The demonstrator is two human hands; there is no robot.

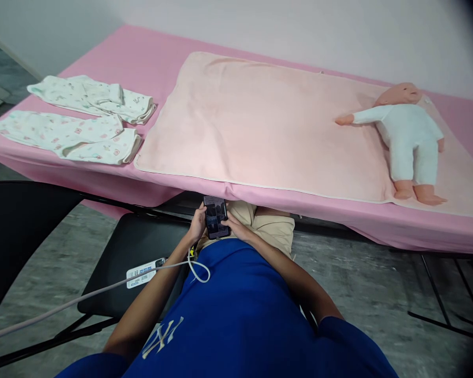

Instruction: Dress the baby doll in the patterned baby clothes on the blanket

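Low in my lap, a smartphone (216, 218) with a lit dark screen is held between both hands. My left hand (198, 223) grips its left edge, and my right hand (234, 224) holds the right edge with the thumb over the screen. Above my hands runs the edge of a table with a pink cover (150, 47). On it lies a pale pink blanket (268, 126). A baby doll (408, 131) in a white suit lies on its back at the blanket's right end, one arm stretched out.
Two folded printed baby garments, one upper (90, 94) and one lower (71, 136), lie at the table's left. A white power bank (144, 273) rests on a black chair (122, 252) beside me. A pale cable (82, 296) crosses over my left forearm.
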